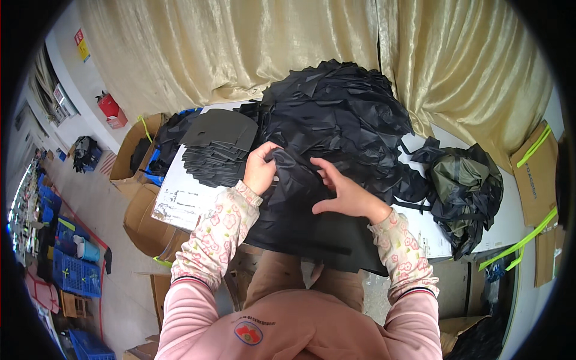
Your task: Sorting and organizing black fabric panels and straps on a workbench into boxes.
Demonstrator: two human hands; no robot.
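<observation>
My left hand [261,170] is closed on the upper edge of a thin black fabric piece [294,183], fingers curled over it. The cloth hangs from there toward the table's near edge. My right hand [347,193] hovers at the cloth's right side, thumb and fingers apart, holding nothing. Beneath the cloth, a dark grey flat panel [363,243] juts past the near edge of the table. Just left of my left hand stands a stack of similar dark grey panels [219,135] with rounded corners. A big heap of black fabric pieces [336,108] rises beyond my hands.
The white table [186,201] bears all this. A bundle of black and olive fabric [465,180] sits at its right end. Cardboard boxes [147,219] stand on the left, and folded cardboard [534,180] leans at the right. A gold curtain [210,48] hangs behind.
</observation>
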